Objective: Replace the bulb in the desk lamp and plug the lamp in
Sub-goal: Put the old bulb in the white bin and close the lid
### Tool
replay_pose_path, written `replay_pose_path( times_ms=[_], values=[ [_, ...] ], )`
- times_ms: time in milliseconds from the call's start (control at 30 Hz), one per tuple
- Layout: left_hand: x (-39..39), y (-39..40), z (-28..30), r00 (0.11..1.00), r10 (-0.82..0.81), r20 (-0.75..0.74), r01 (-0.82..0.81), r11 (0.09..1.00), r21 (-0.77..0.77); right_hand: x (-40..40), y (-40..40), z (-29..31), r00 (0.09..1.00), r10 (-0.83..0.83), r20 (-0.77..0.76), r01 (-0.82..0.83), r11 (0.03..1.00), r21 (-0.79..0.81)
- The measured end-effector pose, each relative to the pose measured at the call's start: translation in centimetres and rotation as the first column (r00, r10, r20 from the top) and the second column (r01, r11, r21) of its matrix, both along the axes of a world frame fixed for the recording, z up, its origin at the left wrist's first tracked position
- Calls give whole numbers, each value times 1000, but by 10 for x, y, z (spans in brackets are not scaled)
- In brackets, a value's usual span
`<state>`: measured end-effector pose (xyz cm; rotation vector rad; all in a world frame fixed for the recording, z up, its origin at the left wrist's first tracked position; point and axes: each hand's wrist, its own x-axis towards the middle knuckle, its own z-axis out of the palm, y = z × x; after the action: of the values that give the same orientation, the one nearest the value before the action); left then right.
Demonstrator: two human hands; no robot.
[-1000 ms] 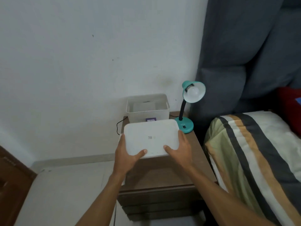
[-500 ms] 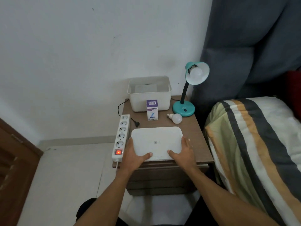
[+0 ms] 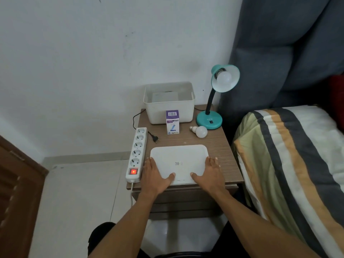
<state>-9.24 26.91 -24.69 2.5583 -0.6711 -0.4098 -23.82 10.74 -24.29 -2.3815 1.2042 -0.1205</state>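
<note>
1. Power strip [image 3: 137, 153], white, lies along the left edge of the counter [image 3: 219, 146], left of the lid; red switch lit at its near end, all sockets free.
2. Plug [image 3: 156, 139], black, lies loose on the counter just right of the strip's far end, behind the lid; its cord runs back toward the wall.
3. Left hand [image 3: 155, 175] rests on the lid's left near corner, fingers together along the edge, thumb on top of the lid.
4. Lid [image 3: 179, 162], white, rounded, lies flat on the counter's near half, between both hands.
5. Bulb box [image 3: 172, 122], purple and white, stands upright behind the lid, touching the front of the bin.
6. Bin [image 3: 169, 102], white plastic, open, at the counter's back, behind the lid.
7. Spare bulb [image 3: 200, 131], white, lies on its side behind the lid's right far corner, just beside the lamp base.
8. Right hand [image 3: 211, 174] rests on the lid's right near corner, fingers slightly spread, thumb on top.
9. Desk lamp [image 3: 210, 121], teal, stands at the counter's right back corner, behind the lid; a fitted bulb [image 3: 224, 78] sits in its shade, unlit.
10. Bed [image 3: 290, 155] with striped cover, right of the counter.
</note>
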Motion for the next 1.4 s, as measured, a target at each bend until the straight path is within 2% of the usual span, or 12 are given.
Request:
replay_pose_path(
  times_ms=[100,267,467,567,800,1000,1167,1300,1400],
  values=[
    [3,-3,5,999,51,-14,-52,996,-75,7,-6,7,999,-27,43,28,999,-26],
    [29,-20,25,996,84,-19,-86,967,-238,33,-31,26,972,-88,219,90,996,3],
    [101,-63,65,995,87,44,-64,927,-371,82,-72,39,947,-157,281,145,987,63],
    [146,-90,76,991,117,69,-74,893,-444,106,-94,36,943,-163,291,159,987,37],
    [227,-142,92,989,110,101,-57,906,-420,135,-124,15,962,-176,207,179,984,6],
    [261,-158,88,997,71,28,-51,886,-461,135,-138,8,961,-143,238,159,986,-50],
    [261,-156,93,993,-11,119,74,837,-543,132,-139,12,960,-120,252,136,990,-46],
    [262,-155,101,991,-48,128,109,848,-518,129,-134,32,922,-162,351,168,986,15],
    [261,-156,104,984,-72,164,145,857,-495,128,-130,51,861,-160,483,195,981,-22]
  ],
)
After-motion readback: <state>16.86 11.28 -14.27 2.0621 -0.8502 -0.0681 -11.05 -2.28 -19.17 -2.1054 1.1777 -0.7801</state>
